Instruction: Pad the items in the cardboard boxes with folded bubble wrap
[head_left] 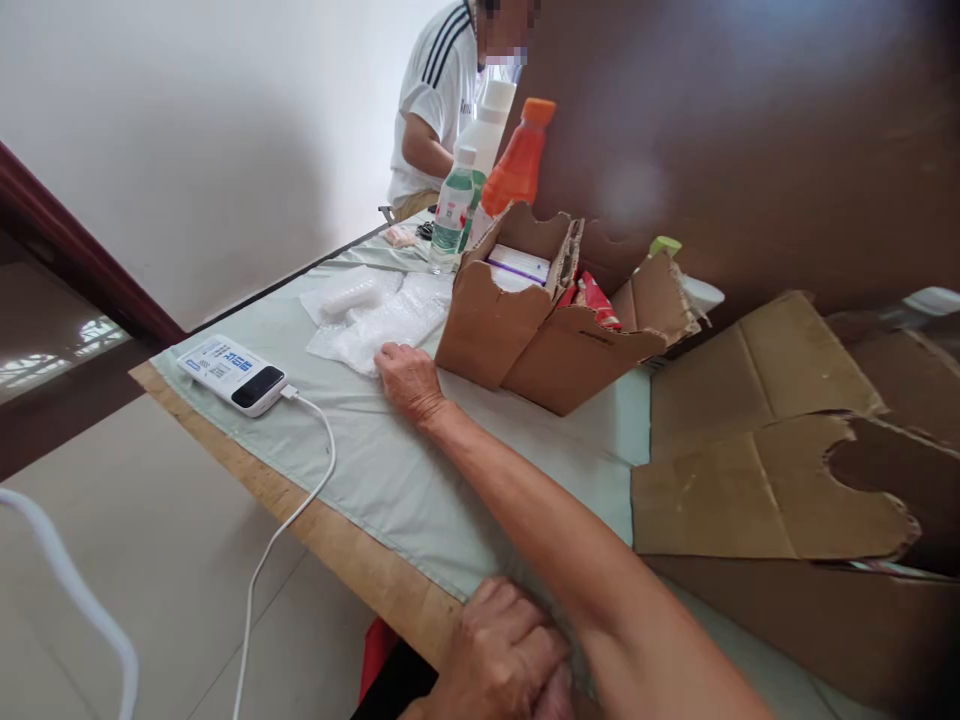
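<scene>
My right hand (409, 381) reaches across the table, its fingers curled at the near edge of some clear bubble wrap (405, 318). The wrap lies loosely crumpled, with a rolled white part at its left. Lower down, near the table's front edge, my left hand (510, 645) is closed in a fist beside my right forearm. Whatever it may hold is hidden. Just right of my right hand stands an open cardboard box (487, 325) holding white packs with a purple edge. A white power bank (232, 375) with a plugged-in cable lies to the left.
Behind the box stand a clear bottle (452, 215) and an orange-capped bottle (519, 160). A second open box (585, 355) holds red packaging. Larger cardboard boxes (712, 500) fill the right. A white cable (330, 450) hangs over the table edge. A person (439, 100) is at the far end.
</scene>
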